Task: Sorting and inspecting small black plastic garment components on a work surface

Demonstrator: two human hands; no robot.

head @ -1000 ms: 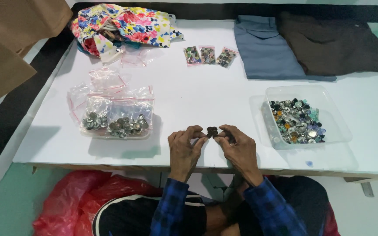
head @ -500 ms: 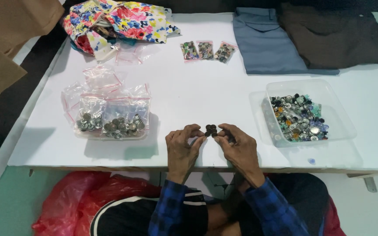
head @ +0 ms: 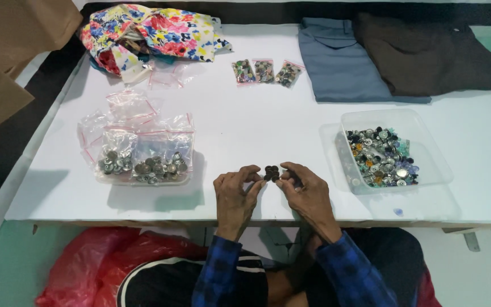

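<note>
A small cluster of dark buttons (head: 271, 173) is pinched between the fingertips of the left hand (head: 235, 196) and the right hand (head: 308, 196), both hands being curled nearly closed around it, low over the near edge of the white table (head: 268, 122); whether the cluster rests on the surface or is lifted just clear of it cannot be told. For this sorting step, the grip is best kept light and at the fingertips, so that single buttons can be separated without the rest being scattered, and the hands are best kept low over the table, so that a dropped button is caught by the surface rather than lost over the edge. To the right, near the right hand, stands a clear plastic tray (head: 421, 150) holding mixed coloured buttons (head: 383, 157). To the left, filled zip bags of metal buttons (head: 143, 162) lie beside empty zip bags (head: 129, 105). Further back lie three small filled bags (head: 265, 72), a floral cloth (head: 154, 31), a folded blue garment (head: 342, 62) and a folded brown garment (head: 427, 51)
</note>
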